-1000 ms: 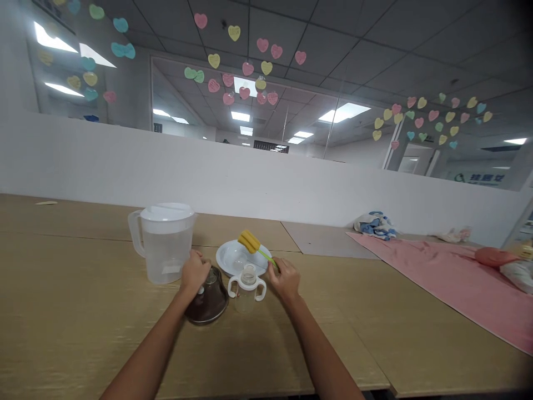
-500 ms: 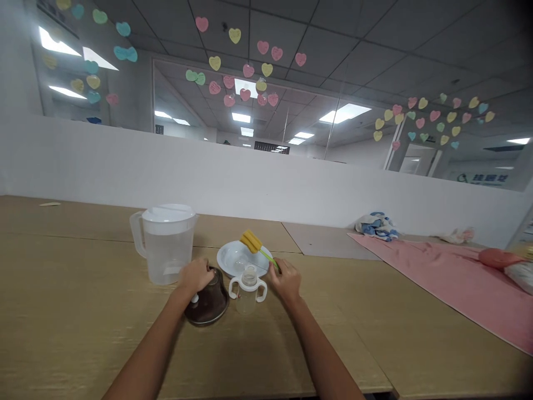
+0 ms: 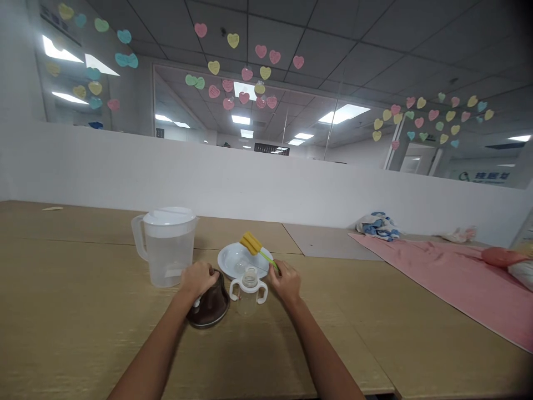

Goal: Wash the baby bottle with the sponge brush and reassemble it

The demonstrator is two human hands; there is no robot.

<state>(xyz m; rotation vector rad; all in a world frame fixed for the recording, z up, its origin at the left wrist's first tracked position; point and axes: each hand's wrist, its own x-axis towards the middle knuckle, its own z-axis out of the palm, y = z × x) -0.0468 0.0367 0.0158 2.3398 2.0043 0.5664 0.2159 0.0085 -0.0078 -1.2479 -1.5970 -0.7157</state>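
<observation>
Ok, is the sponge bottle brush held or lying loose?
Held: the right hand pinches the sponge bottle brush by its green handle, head over the white plate.

Look at the far glass, right side: a sign (image 3: 485, 176) with a teal logo and dark characters, too blurred to read! Up top left, a wall plaque (image 3: 60, 23), unreadable too. The pale label (image 3: 174, 273) on the plastic jug (image 3: 169, 255)? Nothing legible!

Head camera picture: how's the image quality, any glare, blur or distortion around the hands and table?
Head view: the ceiling light panels burn out to white, the top right corner falls dark, wide-angle distortion bows the lines of the tabletop, and the left hand and right hand look slightly soft.
</observation>
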